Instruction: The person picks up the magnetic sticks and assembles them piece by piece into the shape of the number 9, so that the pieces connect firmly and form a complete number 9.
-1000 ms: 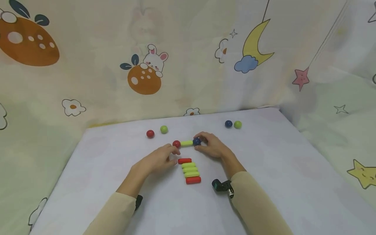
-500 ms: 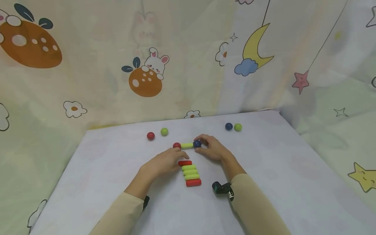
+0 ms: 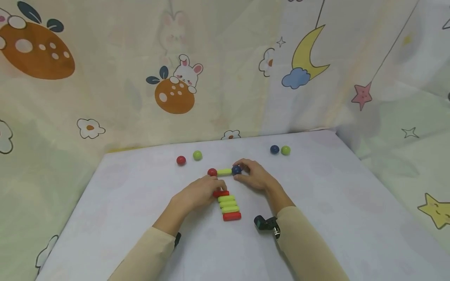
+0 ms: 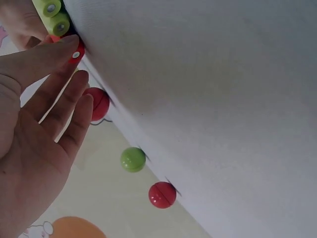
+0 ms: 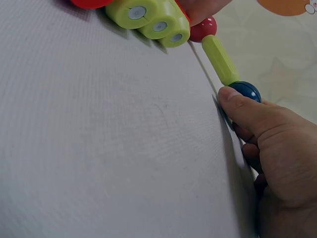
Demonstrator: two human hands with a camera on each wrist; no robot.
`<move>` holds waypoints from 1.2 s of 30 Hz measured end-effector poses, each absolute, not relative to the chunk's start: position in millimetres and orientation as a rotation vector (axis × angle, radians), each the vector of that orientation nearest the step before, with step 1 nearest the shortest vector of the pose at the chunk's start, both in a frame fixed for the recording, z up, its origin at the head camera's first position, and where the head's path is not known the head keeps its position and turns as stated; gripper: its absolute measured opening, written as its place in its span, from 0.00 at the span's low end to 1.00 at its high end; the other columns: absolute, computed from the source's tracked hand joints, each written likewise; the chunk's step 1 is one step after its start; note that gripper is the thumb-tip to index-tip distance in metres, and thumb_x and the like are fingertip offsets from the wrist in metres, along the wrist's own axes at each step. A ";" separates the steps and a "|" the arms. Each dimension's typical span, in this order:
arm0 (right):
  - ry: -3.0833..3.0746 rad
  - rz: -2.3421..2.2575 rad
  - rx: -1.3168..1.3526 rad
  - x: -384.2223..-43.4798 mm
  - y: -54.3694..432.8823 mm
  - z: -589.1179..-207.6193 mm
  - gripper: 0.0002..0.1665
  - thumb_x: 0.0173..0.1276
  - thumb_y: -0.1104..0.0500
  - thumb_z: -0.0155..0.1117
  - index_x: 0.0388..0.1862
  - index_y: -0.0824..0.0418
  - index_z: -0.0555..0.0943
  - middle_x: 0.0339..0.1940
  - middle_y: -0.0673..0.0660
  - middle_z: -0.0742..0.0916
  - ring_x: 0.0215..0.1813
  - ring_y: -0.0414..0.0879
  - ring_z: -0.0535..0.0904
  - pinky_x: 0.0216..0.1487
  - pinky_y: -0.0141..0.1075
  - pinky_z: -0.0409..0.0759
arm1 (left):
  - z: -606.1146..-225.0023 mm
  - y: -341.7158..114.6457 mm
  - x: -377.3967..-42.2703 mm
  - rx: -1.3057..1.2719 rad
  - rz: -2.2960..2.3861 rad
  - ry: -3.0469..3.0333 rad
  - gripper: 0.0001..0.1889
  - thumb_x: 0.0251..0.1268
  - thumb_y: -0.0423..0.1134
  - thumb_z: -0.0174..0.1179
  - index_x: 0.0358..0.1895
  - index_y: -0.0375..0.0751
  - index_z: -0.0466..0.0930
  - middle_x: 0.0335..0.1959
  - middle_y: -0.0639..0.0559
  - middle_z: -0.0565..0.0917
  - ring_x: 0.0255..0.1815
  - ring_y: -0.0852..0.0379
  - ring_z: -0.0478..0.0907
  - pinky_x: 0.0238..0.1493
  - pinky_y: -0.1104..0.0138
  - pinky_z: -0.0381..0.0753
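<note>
My left hand [image 3: 198, 191] pinches the far red rod [image 4: 76, 53] of a row between thumb and index finger; its end shows a metal dot in the left wrist view. Against that rod lie several yellow-green rods [image 3: 228, 203], and another red rod [image 3: 232, 216] forms the near end. My right hand [image 3: 256, 174] holds a dark blue ball [image 5: 246, 91] between thumb and fingers. That ball touches one end of a single yellow-green rod [image 5: 220, 59], whose other end meets a red ball [image 3: 212, 171]. This joined piece lies just beyond the row.
Farther back on the left are a loose red ball [image 3: 181, 160] and a green ball [image 3: 197, 155]. A second blue ball [image 3: 274, 149] and a green ball [image 3: 286, 150] sit close together at the back right. A printed cloth hangs behind the white table [image 3: 337, 195].
My left hand has moved right from beside the red ball to the far red rod and now pinches it. The right hand stays on the blue ball.
</note>
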State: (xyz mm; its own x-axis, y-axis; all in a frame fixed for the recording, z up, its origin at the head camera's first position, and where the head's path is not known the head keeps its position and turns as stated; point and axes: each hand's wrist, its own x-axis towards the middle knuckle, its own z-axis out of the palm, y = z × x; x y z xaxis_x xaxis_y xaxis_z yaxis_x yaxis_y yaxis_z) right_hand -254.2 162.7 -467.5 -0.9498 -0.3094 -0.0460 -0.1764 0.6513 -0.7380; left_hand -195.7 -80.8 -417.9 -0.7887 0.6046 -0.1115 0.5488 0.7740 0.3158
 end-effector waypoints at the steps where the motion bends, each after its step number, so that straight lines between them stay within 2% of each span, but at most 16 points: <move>1: 2.701 -1.181 -0.399 -254.6 161.9 -467.4 0.25 0.70 0.50 0.71 0.64 0.45 0.79 0.69 0.55 0.79 0.75 0.55 0.71 0.75 0.52 0.68 | -417.4 -80.9 -195.6 0.895 0.408 2.758 0.19 0.63 0.29 0.69 0.54 0.55 0.85 0.46 0.57 0.82 0.50 0.56 0.76 0.57 0.60 0.81; 10: 2.713 -1.169 -0.402 -253.6 161.8 -468.6 0.25 0.70 0.49 0.70 0.65 0.45 0.78 0.65 0.54 0.80 0.70 0.55 0.73 0.73 0.53 0.70 | -420.0 -79.9 -195.7 0.863 0.434 2.724 0.20 0.63 0.29 0.69 0.56 0.53 0.82 0.49 0.57 0.83 0.50 0.58 0.77 0.57 0.61 0.82; 15: 2.707 -1.163 -0.414 -253.7 161.4 -468.4 0.25 0.71 0.48 0.70 0.66 0.45 0.78 0.67 0.55 0.80 0.71 0.55 0.72 0.73 0.53 0.69 | -420.0 -81.4 -195.5 0.891 0.401 2.739 0.24 0.66 0.27 0.65 0.61 0.57 0.82 0.50 0.57 0.83 0.50 0.58 0.78 0.58 0.61 0.81; 19: 2.713 -1.164 -0.401 -254.3 163.1 -468.2 0.26 0.72 0.48 0.69 0.66 0.45 0.77 0.70 0.57 0.79 0.73 0.56 0.72 0.74 0.54 0.69 | -419.6 -85.4 -195.0 0.906 0.382 2.747 0.26 0.65 0.25 0.63 0.60 0.58 0.83 0.48 0.57 0.80 0.50 0.58 0.76 0.59 0.61 0.80; 27: 2.711 -1.192 -0.393 -257.1 165.3 -464.7 0.26 0.71 0.48 0.70 0.66 0.46 0.78 0.67 0.57 0.79 0.71 0.56 0.72 0.74 0.54 0.69 | -418.9 -95.4 -197.0 0.906 0.450 2.768 0.22 0.66 0.30 0.64 0.59 0.57 0.81 0.48 0.57 0.80 0.48 0.59 0.76 0.54 0.63 0.81; 30: 2.710 -1.212 -0.397 -257.1 165.3 -464.6 0.26 0.71 0.49 0.70 0.66 0.47 0.78 0.68 0.58 0.79 0.72 0.57 0.72 0.74 0.54 0.68 | -418.1 -95.8 -197.6 0.886 0.467 2.766 0.21 0.65 0.31 0.64 0.59 0.56 0.80 0.49 0.56 0.81 0.49 0.58 0.76 0.55 0.61 0.81; 36: 2.736 -1.192 -0.423 -255.6 162.7 -471.0 0.26 0.70 0.49 0.70 0.66 0.47 0.78 0.68 0.58 0.80 0.72 0.57 0.73 0.73 0.53 0.69 | -418.4 -99.9 -198.7 0.761 0.513 2.757 0.22 0.65 0.32 0.64 0.60 0.56 0.77 0.45 0.54 0.81 0.46 0.56 0.77 0.53 0.60 0.82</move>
State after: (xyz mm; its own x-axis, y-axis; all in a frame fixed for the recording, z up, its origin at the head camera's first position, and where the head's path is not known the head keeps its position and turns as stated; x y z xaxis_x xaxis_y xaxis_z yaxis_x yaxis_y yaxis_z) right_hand -255.6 162.7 -471.0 -0.9527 -0.3039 -0.0046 -0.2035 0.6493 -0.7328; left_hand -198.7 -99.9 -418.4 -0.8370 0.5313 -0.1306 0.4488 0.8033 0.3915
